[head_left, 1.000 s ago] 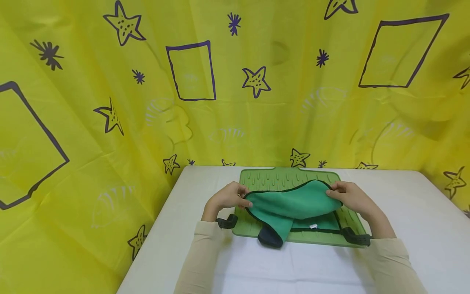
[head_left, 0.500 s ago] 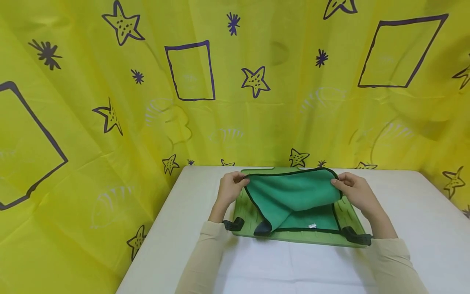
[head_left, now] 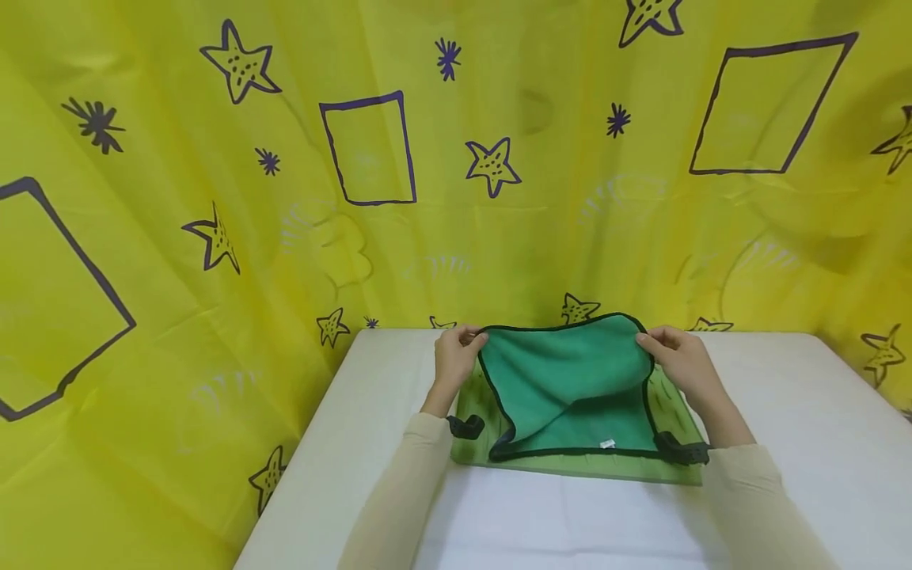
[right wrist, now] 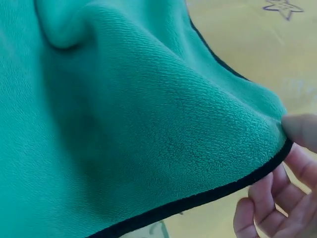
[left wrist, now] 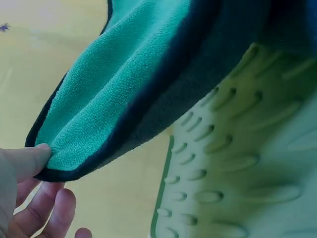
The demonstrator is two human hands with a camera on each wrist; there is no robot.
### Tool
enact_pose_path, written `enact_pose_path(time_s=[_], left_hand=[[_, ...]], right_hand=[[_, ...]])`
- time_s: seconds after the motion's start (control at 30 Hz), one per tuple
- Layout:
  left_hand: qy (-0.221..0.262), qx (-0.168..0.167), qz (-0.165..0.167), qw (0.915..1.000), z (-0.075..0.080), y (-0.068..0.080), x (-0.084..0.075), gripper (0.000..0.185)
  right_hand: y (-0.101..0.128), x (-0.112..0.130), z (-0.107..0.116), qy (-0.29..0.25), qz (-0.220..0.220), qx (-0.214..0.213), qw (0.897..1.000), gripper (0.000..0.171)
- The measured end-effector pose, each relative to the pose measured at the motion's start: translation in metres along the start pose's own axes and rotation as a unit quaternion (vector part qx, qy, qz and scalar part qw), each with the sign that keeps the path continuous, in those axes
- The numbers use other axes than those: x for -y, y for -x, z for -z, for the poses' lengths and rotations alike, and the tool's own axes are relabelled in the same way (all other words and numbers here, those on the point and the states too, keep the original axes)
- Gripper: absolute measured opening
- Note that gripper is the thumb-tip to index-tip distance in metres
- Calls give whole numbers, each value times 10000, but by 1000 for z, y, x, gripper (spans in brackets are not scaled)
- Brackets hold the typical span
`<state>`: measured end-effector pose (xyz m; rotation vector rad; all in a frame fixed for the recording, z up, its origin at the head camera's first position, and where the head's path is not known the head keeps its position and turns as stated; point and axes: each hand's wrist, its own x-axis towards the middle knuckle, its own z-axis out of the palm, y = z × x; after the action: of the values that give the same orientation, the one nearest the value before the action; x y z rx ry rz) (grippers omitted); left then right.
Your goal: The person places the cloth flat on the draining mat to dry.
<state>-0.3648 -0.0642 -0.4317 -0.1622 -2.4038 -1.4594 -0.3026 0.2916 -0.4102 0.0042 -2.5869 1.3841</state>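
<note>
A green cloth (head_left: 570,388) with a dark trim lies partly on a light green ribbed mat (head_left: 677,404) on the white table. My left hand (head_left: 456,356) pinches the cloth's far left corner, and my right hand (head_left: 673,356) pinches the far right corner. Both corners are lifted off the mat at its far edge, so the cloth sags between them. The left wrist view shows my thumb on the cloth's corner (left wrist: 54,158) above the mat (left wrist: 237,173). My fingers (right wrist: 297,134) pinch the trimmed edge of the cloth (right wrist: 124,124) in the right wrist view.
Black clips (head_left: 466,427) (head_left: 684,451) sit at the mat's near left and right corners. The white table (head_left: 784,412) stands against a yellow curtain (head_left: 214,198) printed with stars and squares, which closes off the back and left side.
Both hands have carried the cloth's pinched corners away from me, from the middle of the mat to its far edge. The folded-over flap has opened out and the cloth spreads wider.
</note>
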Motion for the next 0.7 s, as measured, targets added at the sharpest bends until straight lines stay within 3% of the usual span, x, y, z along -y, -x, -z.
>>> enact_pose_path(time_s=[0.37, 0.7], left_hand=[[-933, 300, -72, 9952, -11, -25, -6, 21], [-1275, 474, 4, 9907, -23, -37, -4, 23]], right_hand=[[-29, -11, -4, -33, -371, 427, 9984, 52], [-44, -24, -11, 220, -555, 630, 9962, 49]])
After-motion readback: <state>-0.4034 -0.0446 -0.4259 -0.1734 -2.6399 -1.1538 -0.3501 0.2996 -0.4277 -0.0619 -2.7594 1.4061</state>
